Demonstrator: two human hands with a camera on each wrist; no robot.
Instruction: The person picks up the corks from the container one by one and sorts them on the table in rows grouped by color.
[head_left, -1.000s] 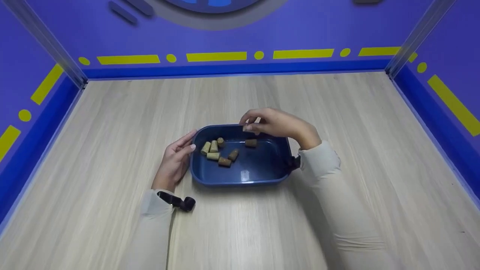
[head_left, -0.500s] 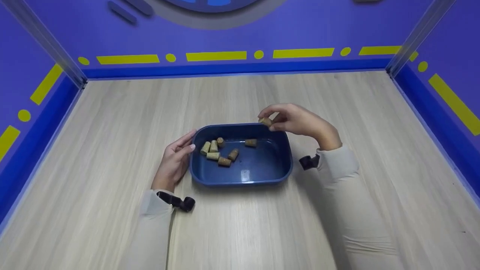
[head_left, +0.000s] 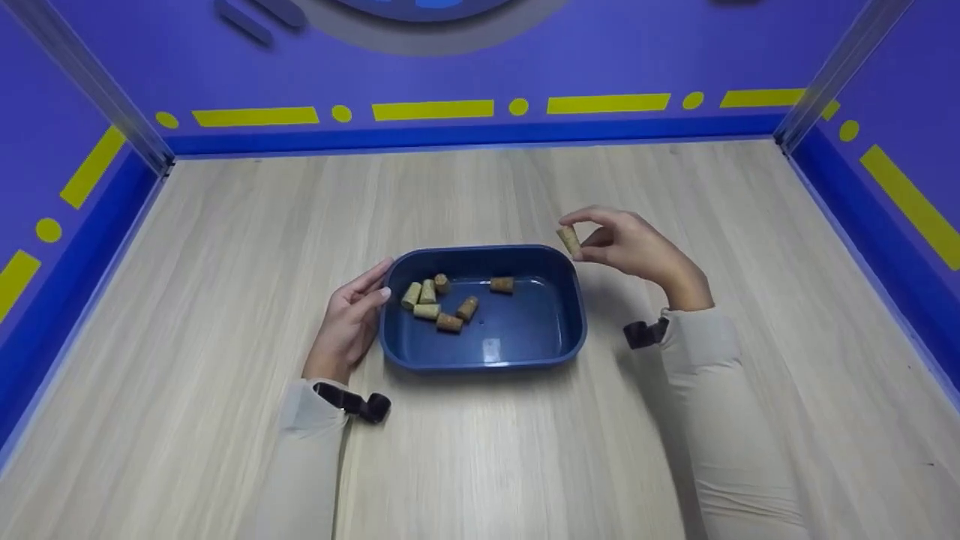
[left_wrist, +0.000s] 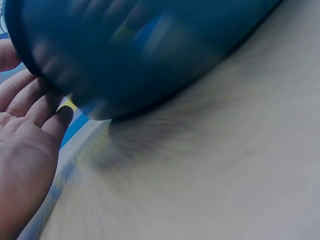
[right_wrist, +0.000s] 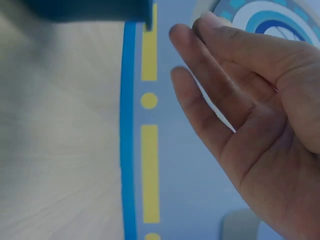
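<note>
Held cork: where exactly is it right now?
In the head view, the held cork is pinched in the right hand, beside the far right corner of the blue container.

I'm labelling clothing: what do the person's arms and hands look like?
The left sleeve and right sleeve are long, plain and cream, each with a small black device at the cuff. The left hand and right hand wear no gloves.

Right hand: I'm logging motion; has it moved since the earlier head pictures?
Yes, rightward: against the third yellow back-wall dot from the left, the right hand has gone from below it to well right.
</note>
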